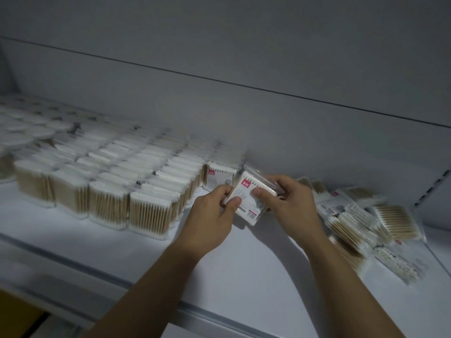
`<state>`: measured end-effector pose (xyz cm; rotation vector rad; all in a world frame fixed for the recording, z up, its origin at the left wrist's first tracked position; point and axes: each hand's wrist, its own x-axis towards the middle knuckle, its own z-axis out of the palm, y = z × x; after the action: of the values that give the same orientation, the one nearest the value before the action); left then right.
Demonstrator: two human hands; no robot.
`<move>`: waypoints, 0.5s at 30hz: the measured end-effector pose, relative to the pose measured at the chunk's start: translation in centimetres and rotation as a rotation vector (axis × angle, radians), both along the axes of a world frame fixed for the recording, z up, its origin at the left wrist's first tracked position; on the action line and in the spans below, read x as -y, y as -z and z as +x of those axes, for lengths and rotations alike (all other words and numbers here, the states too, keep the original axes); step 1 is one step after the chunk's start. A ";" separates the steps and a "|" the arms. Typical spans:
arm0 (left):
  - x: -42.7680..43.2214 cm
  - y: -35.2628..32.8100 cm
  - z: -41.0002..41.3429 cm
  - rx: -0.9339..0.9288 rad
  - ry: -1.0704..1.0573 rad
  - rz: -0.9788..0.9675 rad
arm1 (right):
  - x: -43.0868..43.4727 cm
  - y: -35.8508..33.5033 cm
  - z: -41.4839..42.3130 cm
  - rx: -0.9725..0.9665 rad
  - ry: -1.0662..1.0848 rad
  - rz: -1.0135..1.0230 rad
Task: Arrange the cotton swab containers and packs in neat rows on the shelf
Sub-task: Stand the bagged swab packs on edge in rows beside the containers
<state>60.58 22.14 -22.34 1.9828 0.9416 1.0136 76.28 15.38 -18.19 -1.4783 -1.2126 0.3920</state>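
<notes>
Left grip and right grip pinch flat plastic pack.

Dim, greyish light; the shelf glows brightest left of the left hand, and containers farther left blur softly.

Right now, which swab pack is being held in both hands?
The tilted pack between left hand and right hand; the others lie on the shelf.
</notes>
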 end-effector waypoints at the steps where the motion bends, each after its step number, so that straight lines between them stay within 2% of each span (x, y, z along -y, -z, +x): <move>1: 0.0 0.0 0.0 -0.008 -0.003 0.005 | 0.0 0.0 0.0 -0.020 0.004 0.006; 4: 0.2 -0.2 -0.1 -0.061 0.007 0.018 | 0.0 0.0 -0.1 -0.089 0.005 0.011; 7: 0.6 -0.1 -0.7 -0.131 0.018 0.046 | -0.2 0.4 -0.2 -0.062 0.025 -0.003; 11: 1.0 0.3 -2.1 -0.330 -0.104 0.176 | -0.7 1.0 -0.3 0.067 0.047 -0.073; 15: 1.3 0.5 -1.8 -0.325 -0.151 0.241 | -1.8 0.8 -1.1 0.259 0.066 -0.106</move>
<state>58.78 20.84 -22.88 2.3559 1.2063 0.9372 75.14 17.13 -19.01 -1.6951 -1.3584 0.2276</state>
